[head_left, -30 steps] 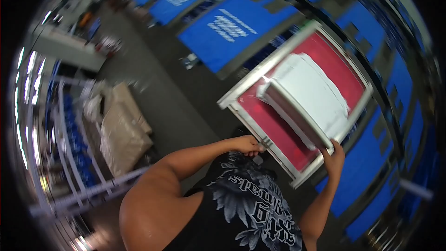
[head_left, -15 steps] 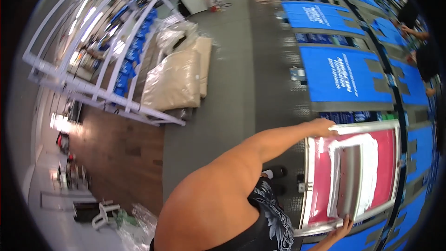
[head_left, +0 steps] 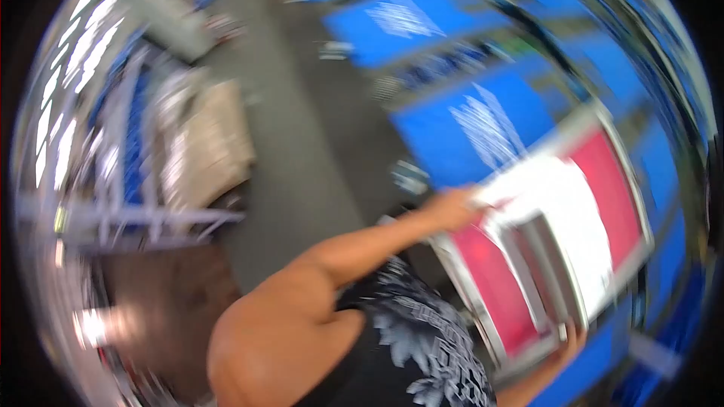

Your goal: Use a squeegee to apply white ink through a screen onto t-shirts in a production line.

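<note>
A screen-printing frame with pale metal sides and red mesh is tilted across the right of the view, over the row of blue printed pieces. White ink lies on its mesh, around a long grey squeegee resting inside. My left hand grips the frame's far side near its left corner, fingers blurred. My right hand is closed round the near side, close to the squeegee's near end; its fingers show over the rim.
Blue cloth pieces with white print lie in rows on a long grey table. A grey walkway runs along its left. Further left stand a white metal rack and a beige plastic-wrapped bundle.
My view has swung, so the table and rack appear turned and blurred. The frame now sits at a slant, with both my hands still on it. More white ink shows right of the squeegee.
</note>
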Tool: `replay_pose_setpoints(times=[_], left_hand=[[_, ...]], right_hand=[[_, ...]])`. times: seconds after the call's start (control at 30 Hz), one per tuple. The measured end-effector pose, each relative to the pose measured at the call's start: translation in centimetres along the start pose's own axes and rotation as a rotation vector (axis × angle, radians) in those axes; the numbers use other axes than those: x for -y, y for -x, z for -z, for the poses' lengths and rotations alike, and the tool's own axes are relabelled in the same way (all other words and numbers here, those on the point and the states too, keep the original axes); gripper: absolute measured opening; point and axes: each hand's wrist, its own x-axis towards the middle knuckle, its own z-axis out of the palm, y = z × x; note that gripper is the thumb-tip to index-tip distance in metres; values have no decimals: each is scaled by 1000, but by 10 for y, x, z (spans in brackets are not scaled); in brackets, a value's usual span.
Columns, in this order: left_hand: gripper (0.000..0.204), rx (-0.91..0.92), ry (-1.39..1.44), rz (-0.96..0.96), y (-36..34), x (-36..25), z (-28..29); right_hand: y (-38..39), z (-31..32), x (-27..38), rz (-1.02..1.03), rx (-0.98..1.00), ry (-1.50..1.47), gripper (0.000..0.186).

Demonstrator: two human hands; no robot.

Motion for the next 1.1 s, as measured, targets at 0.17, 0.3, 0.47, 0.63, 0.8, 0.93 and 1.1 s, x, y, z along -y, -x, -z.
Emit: replay_pose_setpoints(times=[0.17,0.3,0.47,0.63,0.8,0.93,1.1], left_hand=[[38,-139,141,-188,31,7,-100],[40,-62,124,-190,27,-13,-126],[44,-96,178,-189,37,4,-141],[41,-68,160,-140,28,3,-143],[43,-61,-44,-312,4,3,-140],[52,-18,187,-87,0,-6,-140],[52,-9,160,-36,-1,-4,-136]], right_hand=[[8,113,-76,43,-57,-39,44],[11,129,-73,17,-62,-73,38],[5,136,-80,17,-18,-76,35],[-8,140,-91,56,-38,-9,36],[-26,152,-102,30,-101,140,39],[-29,137,-88,55,-1,-95,40],[-18,125,-97,34,-31,-88,42]])
